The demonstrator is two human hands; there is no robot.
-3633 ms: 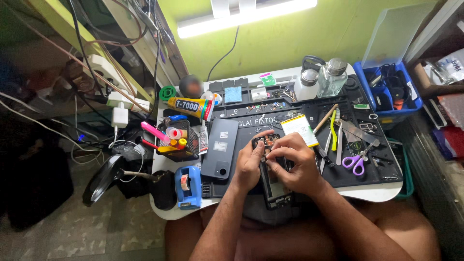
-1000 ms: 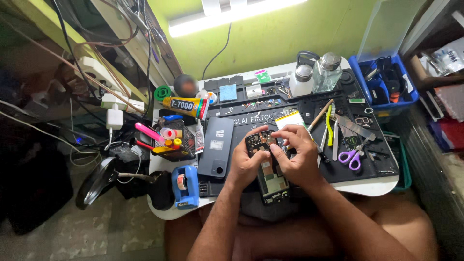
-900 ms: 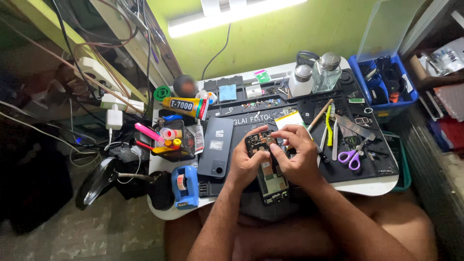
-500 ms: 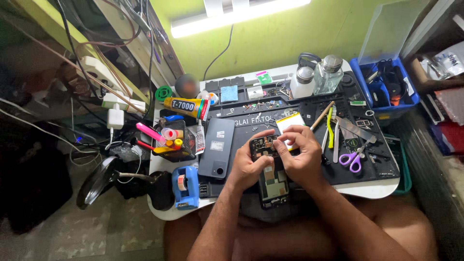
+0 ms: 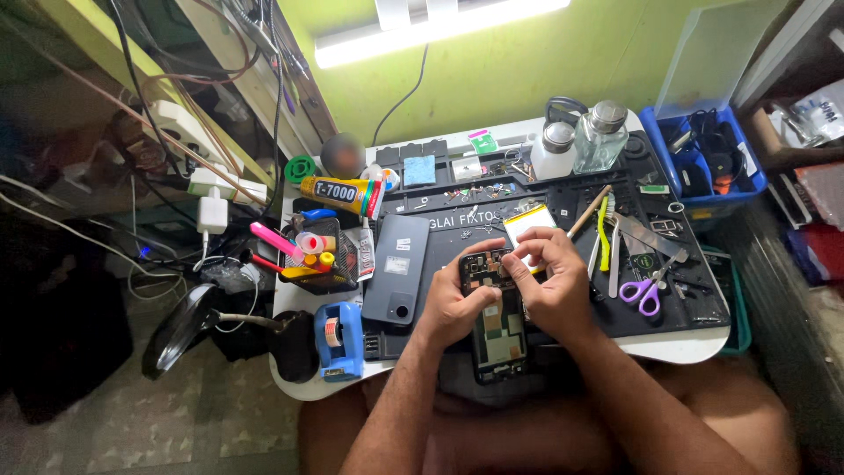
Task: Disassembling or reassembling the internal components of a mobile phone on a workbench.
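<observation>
The opened black smartphone with exposed circuit boards (image 5: 494, 321) lay lengthwise away from the person, its near end overhanging the surface's (image 5: 677, 345) front edge. The left hand (image 5: 455, 308) gripped its left side; the right hand (image 5: 552, 283) pinched at its upper end. Tools crowded the black mat (image 5: 440, 264) beyond.

Small phone-repair workshop, cramped. Black repair mat (image 5: 440, 237) covers the white bench (image 5: 677, 345), w/ opened phone (image 5: 492, 325), scissors (image 5: 646, 290), glue tube (image 5: 343, 192), solvent bottles (image 5: 602, 136) far side. Blue parts bin (image 5: 699, 189) right, cables & chargers (image 5: 211, 211) left.
</observation>
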